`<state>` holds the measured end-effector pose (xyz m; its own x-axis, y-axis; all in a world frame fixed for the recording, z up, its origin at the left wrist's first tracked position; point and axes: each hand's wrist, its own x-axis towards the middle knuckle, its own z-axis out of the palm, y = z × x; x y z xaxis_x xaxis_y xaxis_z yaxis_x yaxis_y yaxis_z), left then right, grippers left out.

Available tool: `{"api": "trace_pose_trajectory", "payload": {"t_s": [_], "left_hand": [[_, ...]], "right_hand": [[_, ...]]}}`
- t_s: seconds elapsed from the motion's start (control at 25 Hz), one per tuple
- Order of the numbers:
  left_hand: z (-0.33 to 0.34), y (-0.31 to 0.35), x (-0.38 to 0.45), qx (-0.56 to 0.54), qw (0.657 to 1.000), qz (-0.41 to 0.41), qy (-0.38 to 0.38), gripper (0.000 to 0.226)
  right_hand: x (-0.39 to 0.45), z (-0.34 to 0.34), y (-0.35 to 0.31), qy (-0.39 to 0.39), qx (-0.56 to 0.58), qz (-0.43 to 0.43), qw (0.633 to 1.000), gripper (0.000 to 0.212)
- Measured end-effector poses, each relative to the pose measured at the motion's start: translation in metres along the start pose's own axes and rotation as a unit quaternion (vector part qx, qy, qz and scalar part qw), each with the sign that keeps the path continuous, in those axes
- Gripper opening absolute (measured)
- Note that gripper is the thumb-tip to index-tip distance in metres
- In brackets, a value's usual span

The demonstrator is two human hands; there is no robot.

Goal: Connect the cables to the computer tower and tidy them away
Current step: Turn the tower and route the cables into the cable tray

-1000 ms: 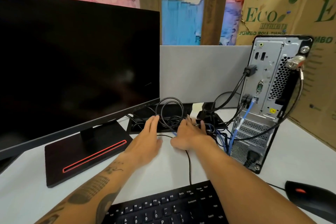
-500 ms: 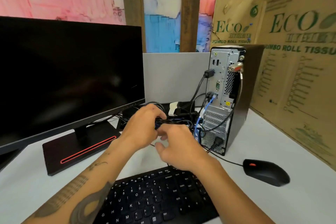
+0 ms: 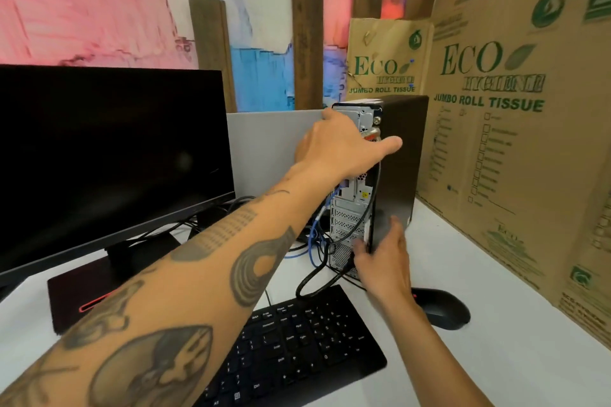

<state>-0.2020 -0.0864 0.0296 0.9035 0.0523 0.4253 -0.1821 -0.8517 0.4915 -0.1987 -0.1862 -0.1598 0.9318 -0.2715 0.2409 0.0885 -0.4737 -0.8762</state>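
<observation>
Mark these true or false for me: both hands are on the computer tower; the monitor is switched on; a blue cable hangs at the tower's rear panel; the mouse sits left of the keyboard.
1. Both hands are on the computer tower. True: the left hand is high on its rear panel, the right hand at its lower rear corner.
2. The monitor is switched on. False: its screen is black.
3. A blue cable hangs at the tower's rear panel. True.
4. The mouse sits left of the keyboard. False: it lies to the keyboard's right.
</observation>
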Motion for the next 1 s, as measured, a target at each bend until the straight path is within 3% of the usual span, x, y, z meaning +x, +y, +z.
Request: {"api": "trace_pose_trajectory", "payload": {"t_s": [0.16,0.28,0.6,0.76,1.0], "left_hand": [[0.020,-0.005,0.020,-0.005,0.998,0.001,0.057,0.065],[0.027,-0.006,0.034,-0.036,0.997,0.002,0.070,0.049],[0.061,-0.006,0.098,-0.053,0.998,0.017,0.042,0.047],[0.068,-0.015,0.131,-0.042,0.999,0.031,0.013,0.049],[0.079,-0.055,0.181,-0.130,0.991,0.030,-0.015,0.066]], "right_hand": [[0.010,0.019,0.003,-0.020,-0.030,0.017,0.999,0.094],[0.019,0.030,0.002,0.016,-0.035,0.011,0.999,0.099],[0.086,0.041,0.011,0.090,-0.017,0.019,0.996,0.088],[0.121,0.043,0.018,0.100,0.045,0.023,0.994,0.085],[0.149,0.060,0.038,0.037,0.085,0.013,0.996,0.105]]}}
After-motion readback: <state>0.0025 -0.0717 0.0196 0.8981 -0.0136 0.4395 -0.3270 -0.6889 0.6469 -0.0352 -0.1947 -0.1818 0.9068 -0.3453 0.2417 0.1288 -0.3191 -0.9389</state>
